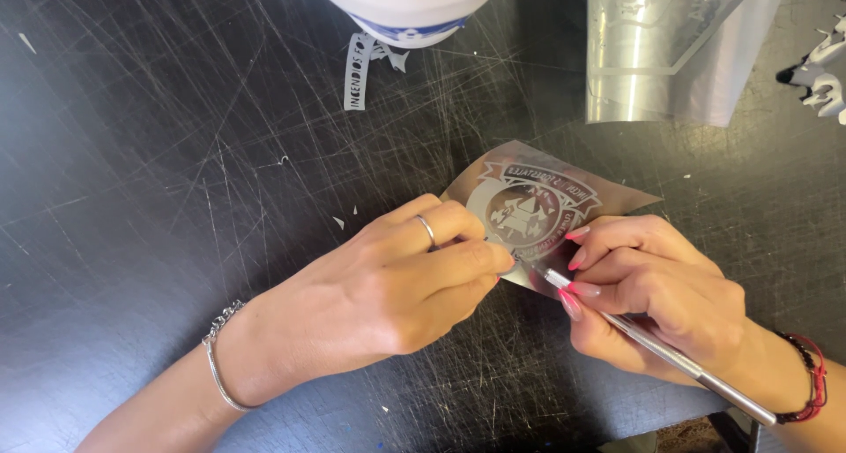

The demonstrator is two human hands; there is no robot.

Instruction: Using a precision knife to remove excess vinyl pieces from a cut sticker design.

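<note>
Fingers of the left hand [401,281] lie pressed together, their tips pinning down the near left edge of a small silver vinyl decal sheet [564,193]; a ring sits on one finger and a chain bracelet [220,365] circles the wrist. That sheet lies flat on the scratched black table [132,153], just right of centre, one corner pointing up and left and its long side running toward the right. One round emblem is cut into it. Right of it, the right hand [656,290] pinches a slim metal weeding tool [652,343] pen-fashion; the tool's long axis runs from lower right up to upper left, tip on the emblem's lower edge. A red cord bracelet [815,374] wraps that wrist. Counted: one tool, one sheet in hand, one loose lettered strip [357,70] near the top, one larger silver sheet [661,48] at the upper right. Left of the hands the table lies open; its near edge shows at the lower right.
</note>
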